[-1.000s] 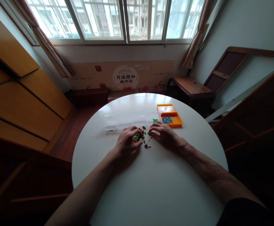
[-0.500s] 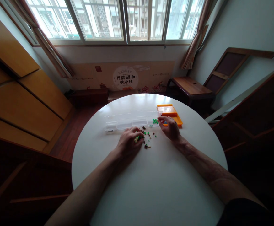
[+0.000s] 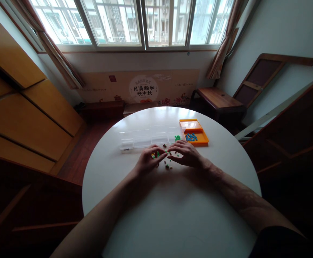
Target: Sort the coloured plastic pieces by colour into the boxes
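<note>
A small heap of tiny green, brown and yellow pieces [image 3: 165, 157] lies on the round white table [image 3: 172, 208]. My left hand [image 3: 148, 162] rests at the heap's left side, fingers curled over some pieces. My right hand [image 3: 186, 154] lies flat at its right side, fingertips touching the pieces. Whether either hand pinches a piece is hidden. Behind the heap sits a clear compartment box [image 3: 148, 138] with green pieces [image 3: 177, 137] in its right cell. An orange tray [image 3: 198, 129] to the right holds blue pieces [image 3: 191, 137].
A wooden side table [image 3: 218, 98] stands beyond the white table's far right edge. Wooden cabinets [image 3: 24, 107] line the left wall. A leaning wooden frame [image 3: 264, 77] rests against the right wall. Windows run along the back.
My right hand has come back from the clear box's right cell to the heap. My left hand has shifted slightly up and opened its fingers over the pieces.
</note>
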`<state>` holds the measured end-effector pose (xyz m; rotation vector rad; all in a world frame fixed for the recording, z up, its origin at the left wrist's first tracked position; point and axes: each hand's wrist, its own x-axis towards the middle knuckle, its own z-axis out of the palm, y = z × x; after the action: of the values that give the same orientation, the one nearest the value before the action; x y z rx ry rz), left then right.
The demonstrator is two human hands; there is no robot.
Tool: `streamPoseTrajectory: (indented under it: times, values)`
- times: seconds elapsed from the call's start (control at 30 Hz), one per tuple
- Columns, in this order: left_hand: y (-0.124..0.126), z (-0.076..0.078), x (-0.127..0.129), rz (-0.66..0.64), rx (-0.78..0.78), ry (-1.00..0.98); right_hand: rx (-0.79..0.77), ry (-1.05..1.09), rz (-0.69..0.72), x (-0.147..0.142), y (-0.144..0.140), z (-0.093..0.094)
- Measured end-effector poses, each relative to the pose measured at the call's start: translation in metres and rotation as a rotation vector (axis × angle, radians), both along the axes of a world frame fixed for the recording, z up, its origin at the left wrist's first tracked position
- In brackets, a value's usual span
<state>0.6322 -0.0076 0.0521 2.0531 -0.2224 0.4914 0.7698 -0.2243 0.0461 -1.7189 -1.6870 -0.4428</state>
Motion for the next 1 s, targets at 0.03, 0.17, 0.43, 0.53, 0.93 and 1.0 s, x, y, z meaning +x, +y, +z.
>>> streamPoseTrajectory:
  times: [0.03,0.17,0.43,0.53,0.93,1.0]
  values:
    - [-0.001,0.000,0.000,-0.005,-0.020,0.009,-0.002,-0.013,0.007,0.000,0.001,0.000]
    - [-0.003,0.001,0.001,-0.019,-0.051,0.016,0.020,-0.070,0.011,0.000,0.001,0.001]
    - [0.000,0.002,-0.001,0.013,-0.028,0.005,0.063,-0.063,-0.088,0.003,-0.002,0.001]
    - [0.004,0.002,-0.002,0.049,0.104,-0.015,0.124,-0.014,-0.273,0.009,-0.004,-0.003]
    - [0.007,0.000,-0.006,0.094,0.330,-0.009,0.082,0.104,-0.412,0.027,-0.015,-0.007]
    - [0.009,0.000,-0.007,0.092,0.376,-0.016,-0.030,0.085,-0.242,0.025,-0.021,-0.002]
